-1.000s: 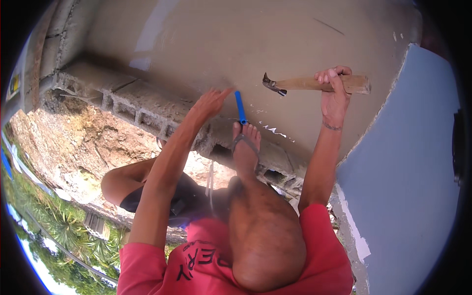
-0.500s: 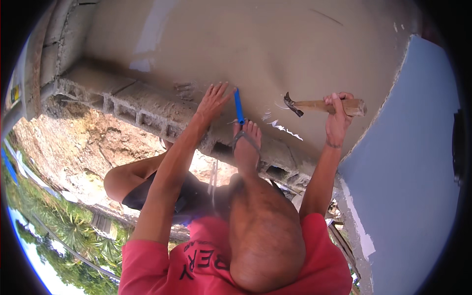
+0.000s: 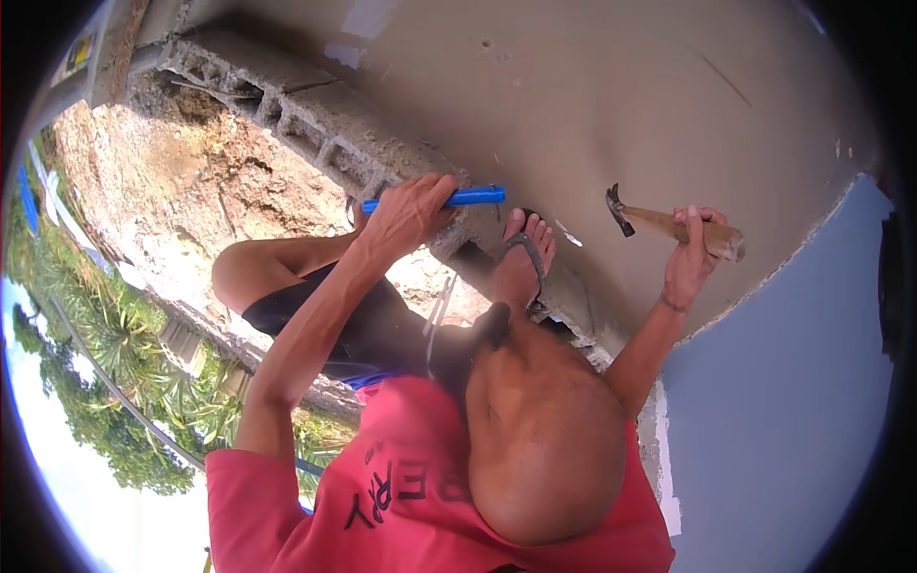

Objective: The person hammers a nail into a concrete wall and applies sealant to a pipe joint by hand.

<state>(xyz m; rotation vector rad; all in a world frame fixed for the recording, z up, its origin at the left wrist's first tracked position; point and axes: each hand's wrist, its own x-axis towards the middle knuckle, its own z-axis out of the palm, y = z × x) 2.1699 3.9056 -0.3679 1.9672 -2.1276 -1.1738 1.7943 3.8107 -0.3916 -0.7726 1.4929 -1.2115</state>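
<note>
My left hand (image 3: pixel 413 218) is closed round a short blue plastic pipe (image 3: pixel 478 196), which sticks out past both sides of the fist above the edge of the block wall. A thin dark piece, perhaps wire or a nail, shows at the pipe's right end. Off to the right, my right hand (image 3: pixel 695 250) grips a claw hammer (image 3: pixel 654 221) by its wooden handle, the dark metal head pointing left. Between the two hands my sandalled foot (image 3: pixel 525 256) rests at the wall's edge. The hammer is apart from the pipe.
A row of hollow concrete blocks (image 3: pixel 301 129) runs diagonally beside a smooth grey-brown surface (image 3: pixel 592 105). Beyond the blocks lies bare rocky earth (image 3: pixel 181 181), with green plants (image 3: pixel 124 344) farther off. At right stands a blue-grey panel (image 3: pixel 774 382) with a rough edge.
My left hand has gone from lying spread beside the blue pipe to gripping it, lifted and turned sideways. The right hand still holds the hammer. The view has shifted and tilted.
</note>
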